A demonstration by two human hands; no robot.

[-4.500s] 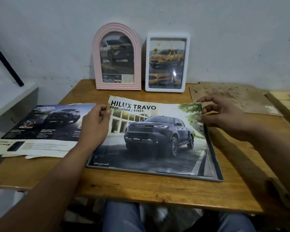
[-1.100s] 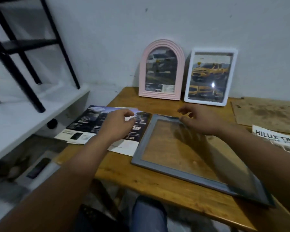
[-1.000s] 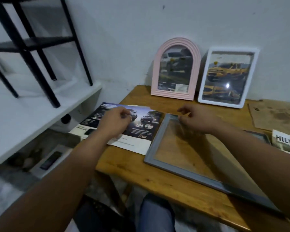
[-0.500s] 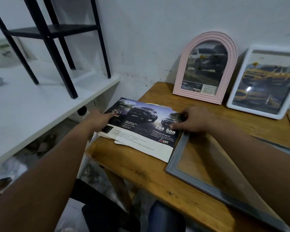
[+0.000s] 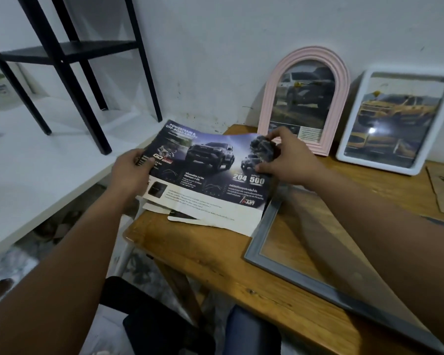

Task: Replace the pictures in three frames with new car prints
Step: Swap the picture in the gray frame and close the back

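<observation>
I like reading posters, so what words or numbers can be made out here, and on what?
All on the car print that the left hand and right hand hold:
"POWERTRAIN & OFF-ROAD ABILITY", top left
"GD", left
"204" and "500", right
"ART", lower right
Small paragraphs: too small to read.
Label in the pink frame: blurred.

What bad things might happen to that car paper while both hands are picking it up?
The car print is pinched at each end by the left hand and right hand, so pulling apart might tear or crease it. Loose sheets underneath hang near the table edge and may slide off. Swinging the print back could bump the leaning pink arched frame.
</observation>
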